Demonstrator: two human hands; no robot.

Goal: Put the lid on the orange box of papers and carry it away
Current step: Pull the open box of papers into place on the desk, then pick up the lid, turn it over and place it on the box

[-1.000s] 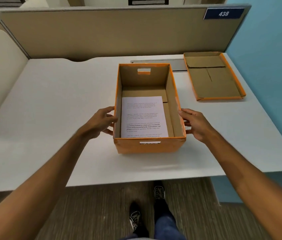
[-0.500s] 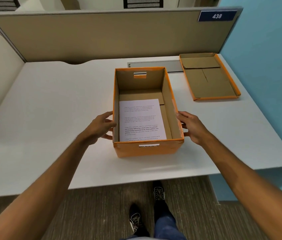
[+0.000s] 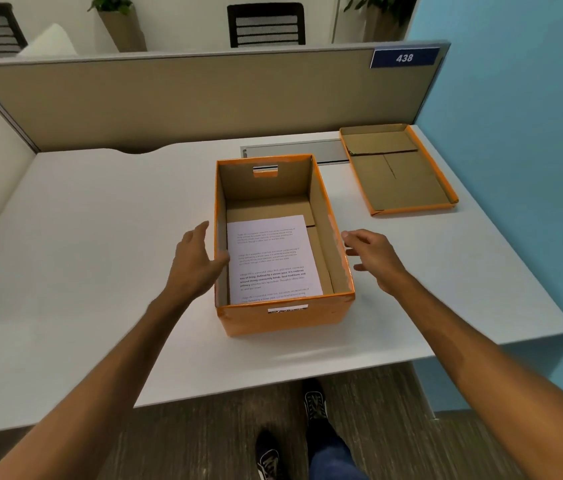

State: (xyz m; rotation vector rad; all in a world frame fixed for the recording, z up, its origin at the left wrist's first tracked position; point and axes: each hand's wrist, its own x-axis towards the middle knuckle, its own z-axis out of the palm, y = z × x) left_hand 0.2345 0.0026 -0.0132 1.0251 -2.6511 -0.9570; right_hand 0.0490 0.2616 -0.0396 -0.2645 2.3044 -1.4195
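Observation:
An open orange box (image 3: 283, 318) stands in the middle of the white desk (image 3: 93, 237), with printed white papers (image 3: 271, 258) lying flat on its brown floor. Its orange lid (image 3: 397, 169) lies upside down, brown inside up, at the desk's back right corner. My left hand (image 3: 197, 261) hovers by the box's left wall, fingers spread, thumb at the rim. My right hand (image 3: 373, 254) is open just off the box's right wall, holding nothing.
A beige partition (image 3: 186, 98) with a blue "438" sign (image 3: 404, 58) closes the back of the desk. A blue wall (image 3: 515, 133) stands on the right. A grey cable tray cover (image 3: 294, 150) lies behind the box. My shoes (image 3: 314, 400) are on the carpet below.
Both hands have come off the box's sides and opened, fingers spread. The view has tilted up, showing chairs and plants beyond the partition.

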